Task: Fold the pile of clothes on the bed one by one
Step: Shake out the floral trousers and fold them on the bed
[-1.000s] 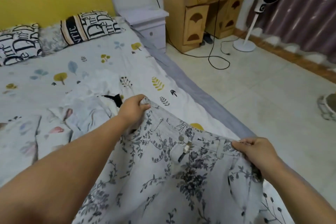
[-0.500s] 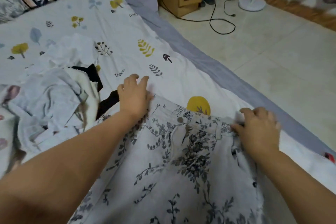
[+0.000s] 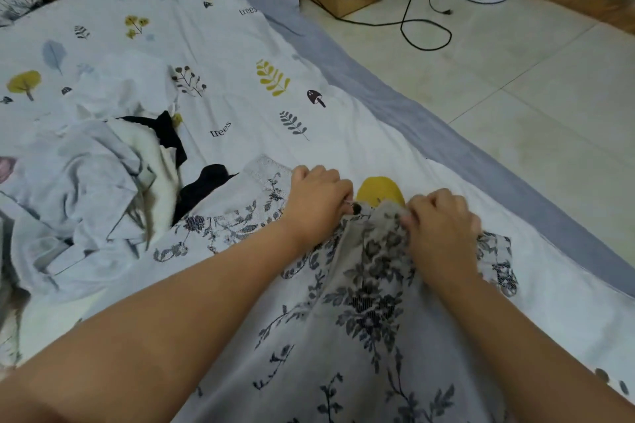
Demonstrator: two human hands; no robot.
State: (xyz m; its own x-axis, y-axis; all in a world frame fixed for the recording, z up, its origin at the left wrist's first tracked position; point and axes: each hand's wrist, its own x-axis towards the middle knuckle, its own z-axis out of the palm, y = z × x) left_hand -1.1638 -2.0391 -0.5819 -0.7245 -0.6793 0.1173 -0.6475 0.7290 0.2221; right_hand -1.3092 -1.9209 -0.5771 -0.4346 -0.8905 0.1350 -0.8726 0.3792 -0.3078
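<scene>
Floral trousers (image 3: pixel 360 302) lie centre frame on bed (image 3: pixel 240 45). Left hand (image 3: pixel 318 203) and right hand (image 3: pixel 443 227) pinch the waistband, fingers curled. Step: fastening the fly, probably; next, fold lengthwise.

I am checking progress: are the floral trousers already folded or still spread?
Spread: the floral trousers lie flat while left hand and right hand pinch the waistband.

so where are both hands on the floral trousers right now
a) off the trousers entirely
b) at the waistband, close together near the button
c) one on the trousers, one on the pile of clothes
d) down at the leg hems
b: the left hand and right hand both pinch the waistband of the floral trousers close together by the button, away from the pile of clothes.
</scene>
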